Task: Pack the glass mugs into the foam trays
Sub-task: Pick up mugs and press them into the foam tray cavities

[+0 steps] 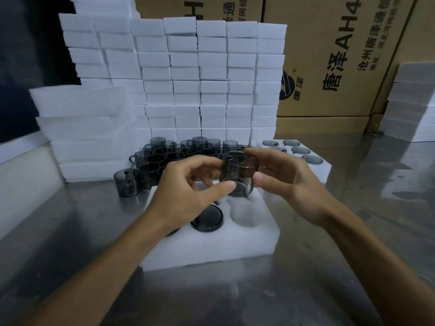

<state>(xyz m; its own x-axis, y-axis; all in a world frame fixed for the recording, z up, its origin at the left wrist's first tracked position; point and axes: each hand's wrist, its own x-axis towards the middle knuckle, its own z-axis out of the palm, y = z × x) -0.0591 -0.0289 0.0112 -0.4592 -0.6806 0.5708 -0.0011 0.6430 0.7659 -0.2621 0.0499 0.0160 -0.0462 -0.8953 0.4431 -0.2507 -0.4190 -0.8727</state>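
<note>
1. Two hands hold one smoky glass mug [239,175] up in the air, near the middle of the view.
2. The left hand [188,196] pinches the mug with its thumb at the mug's 8 o'clock side and its fingers curled behind.
3. The right hand [282,182] grips the mug from the 3 o'clock side, thumb low and fingers on the top rim.
4. The mug is tipped a little and hangs just above the near foam tray [235,243], over a hole at the tray's 12 o'clock end.
5. One dark mug [206,218] already sits upside down in a hole near the tray's middle.
6. The hole [244,212] beside it, at 3 o'clock, has no mug in it.
7. A bunch of loose mugs [164,158] stands on the shiny metal table [70,231], at 11 o'clock from the hands.
8. A second foam tray [317,168] with mugs in it lies at 2 o'clock.
9. Tall piles of white foam blocks [188,78] stand at 12 o'clock, behind the mugs.
10. Brown cardboard boxes [341,55] with black writing stand at 1 o'clock.
</note>
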